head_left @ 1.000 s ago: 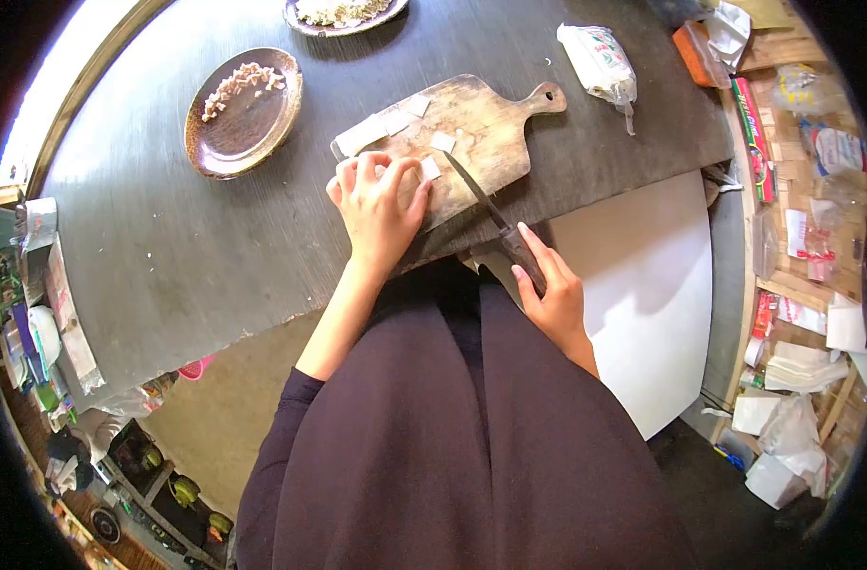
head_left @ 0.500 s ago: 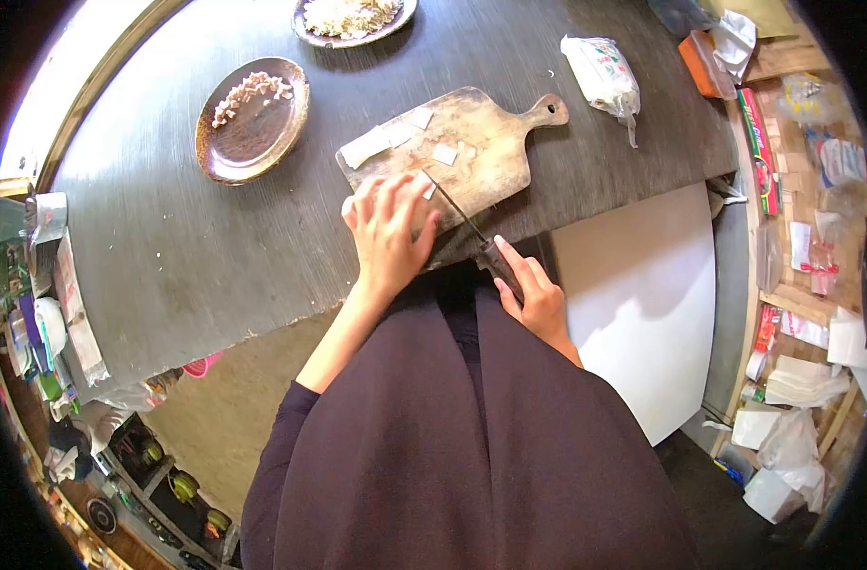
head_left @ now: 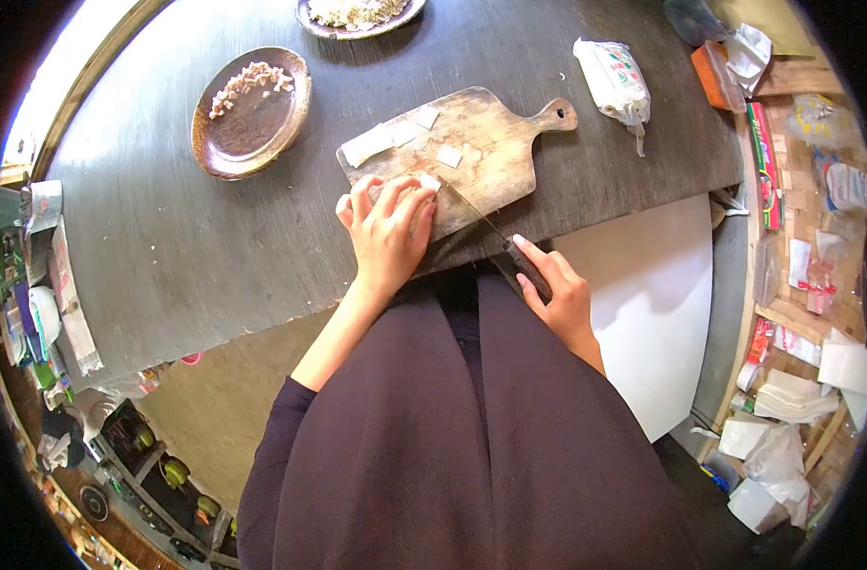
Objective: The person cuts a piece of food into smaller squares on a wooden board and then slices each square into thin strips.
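Sliding a little to the right since a moment ago, the knife (head_left: 476,214) is now pointing its blade across the near corner of the cutting board (head_left: 490,133), just beside the left hand (head_left: 386,237). That hand's fingers were lying flat before and are now bending a bit. It is not closing around anything. It is pressing its fingertips down on a white piece (head_left: 428,180) at the near edge of the board. The right hand (head_left: 559,299) is wrapping tightly around the dark handle of the knife, off the board and close to the person's body. Three more white squares (head_left: 367,145) are lying farther back on the board. A brown plate (head_left: 262,128) is sitting on the dark table (head_left: 167,237) to the left, well apart from the board, and it is holding a small pile of brown bits (head_left: 248,78). A second plate (head_left: 310,21) at the far edge is holding pale bits (head_left: 352,9). A shut bag (head_left: 616,81) is lying to the right of the board's handle.
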Tool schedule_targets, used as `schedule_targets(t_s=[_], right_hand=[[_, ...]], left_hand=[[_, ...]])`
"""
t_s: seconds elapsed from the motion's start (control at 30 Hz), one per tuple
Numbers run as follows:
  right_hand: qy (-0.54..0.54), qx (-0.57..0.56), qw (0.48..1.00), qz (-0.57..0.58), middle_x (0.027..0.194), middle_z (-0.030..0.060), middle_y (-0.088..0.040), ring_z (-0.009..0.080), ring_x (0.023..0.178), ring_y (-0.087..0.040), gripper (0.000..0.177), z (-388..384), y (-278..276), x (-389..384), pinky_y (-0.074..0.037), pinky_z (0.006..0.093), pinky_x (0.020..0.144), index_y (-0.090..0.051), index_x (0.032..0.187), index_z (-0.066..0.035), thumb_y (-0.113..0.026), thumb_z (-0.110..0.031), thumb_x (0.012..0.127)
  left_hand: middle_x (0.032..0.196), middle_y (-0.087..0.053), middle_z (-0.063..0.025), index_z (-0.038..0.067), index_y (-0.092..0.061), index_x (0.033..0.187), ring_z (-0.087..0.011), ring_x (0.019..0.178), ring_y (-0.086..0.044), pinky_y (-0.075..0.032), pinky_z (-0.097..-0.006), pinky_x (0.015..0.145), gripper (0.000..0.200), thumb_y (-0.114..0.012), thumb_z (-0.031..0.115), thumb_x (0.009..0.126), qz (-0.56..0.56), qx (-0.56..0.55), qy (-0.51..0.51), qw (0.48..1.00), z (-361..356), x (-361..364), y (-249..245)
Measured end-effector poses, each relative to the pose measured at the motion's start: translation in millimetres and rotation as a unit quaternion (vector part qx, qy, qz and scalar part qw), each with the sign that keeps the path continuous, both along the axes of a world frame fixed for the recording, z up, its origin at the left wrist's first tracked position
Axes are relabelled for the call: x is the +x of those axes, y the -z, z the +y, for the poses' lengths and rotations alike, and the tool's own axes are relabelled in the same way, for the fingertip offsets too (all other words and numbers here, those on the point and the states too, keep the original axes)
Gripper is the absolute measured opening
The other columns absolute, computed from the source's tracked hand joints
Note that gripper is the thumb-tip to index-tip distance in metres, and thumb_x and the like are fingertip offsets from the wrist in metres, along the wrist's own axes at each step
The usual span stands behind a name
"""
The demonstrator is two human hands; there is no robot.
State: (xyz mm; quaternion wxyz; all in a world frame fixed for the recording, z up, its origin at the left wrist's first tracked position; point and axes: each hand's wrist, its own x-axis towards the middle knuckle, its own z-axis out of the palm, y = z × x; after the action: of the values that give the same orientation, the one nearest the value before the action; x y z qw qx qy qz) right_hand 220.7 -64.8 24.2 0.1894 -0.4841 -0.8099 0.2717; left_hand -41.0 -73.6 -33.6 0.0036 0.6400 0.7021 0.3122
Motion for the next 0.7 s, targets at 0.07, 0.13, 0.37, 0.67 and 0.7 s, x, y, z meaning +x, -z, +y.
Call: schedule_targets(t_s=[0.07, 0.13, 0.37, 0.67, 0.7], right_hand=[[-0.005, -0.009, 1.000, 0.002, 0.092, 0.0090, -0.065, 0.0313, 0.074, -0.067, 0.053, -1, -1, 1, -0.055, 0.0404, 0.067, -0.064, 0.140, -0.022, -0.074, -0.014, 0.089], [-0.012, -0.021, 1.000, 0.006, 0.093, 0.0093, -0.065, 0.0316, 0.074, -0.067, 0.054, -1, -1, 3, -0.055, 0.0407, 0.067, -0.063, 0.141, -0.021, -0.074, -0.014, 0.089], [-0.019, -0.021, 1.000, 0.004, 0.096, 0.0119, -0.067, 0.0338, 0.079, -0.068, 0.052, 3, 0, 8, -0.055, 0.0426, 0.071, -0.060, 0.142, -0.020, -0.071, -0.012, 0.091], [0.080, -0.020, 0.996, 0.034, 0.133, 0.0187, -0.067, 0.0360, 0.121, -0.065, 0.047, 13, -4, 24, -0.049, 0.0402, 0.104, -0.058, 0.139, -0.003, -0.066, -0.003, 0.093], [0.081, 0.007, 0.996, 0.043, 0.133, 0.0185, -0.067, 0.0360, 0.121, -0.065, 0.046, 15, -3, 24, -0.049, 0.0402, 0.104, -0.058, 0.139, -0.003, -0.066, -0.003, 0.094]], left_hand=[[0.118, -0.070, 0.0088, 0.024, -0.076, 0.105, -0.0277, 0.123, -0.051, -0.029, -0.0443, 0.105, 0.026, -0.082, 0.021, 0.081, 0.002, 0.007, 0.002, 1.000, 2, -4, 3], [0.119, -0.069, 0.0091, 0.025, -0.076, 0.103, -0.0262, 0.123, -0.051, -0.029, -0.0470, 0.105, 0.022, -0.080, 0.022, 0.082, 0.024, 0.012, 0.009, 1.000, 3, -7, 4], [0.117, -0.070, 0.0085, 0.024, -0.076, 0.100, -0.0258, 0.123, -0.052, -0.029, -0.0465, 0.105, 0.017, -0.079, 0.023, 0.083, -0.006, 0.018, 0.003, 1.000, 6, 1, 1], [0.116, -0.070, 0.0083, 0.024, -0.074, 0.103, -0.0264, 0.123, -0.052, -0.029, -0.0465, 0.105, 0.020, -0.080, 0.027, 0.083, -0.003, 0.017, 0.039, 0.999, 7, 26, 0], [0.121, -0.067, 0.0063, 0.025, -0.073, 0.108, -0.0272, 0.125, -0.051, -0.029, -0.0468, 0.106, 0.028, -0.082, 0.029, 0.082, -0.003, 0.007, 0.033, 0.999, 4, 28, -1]])
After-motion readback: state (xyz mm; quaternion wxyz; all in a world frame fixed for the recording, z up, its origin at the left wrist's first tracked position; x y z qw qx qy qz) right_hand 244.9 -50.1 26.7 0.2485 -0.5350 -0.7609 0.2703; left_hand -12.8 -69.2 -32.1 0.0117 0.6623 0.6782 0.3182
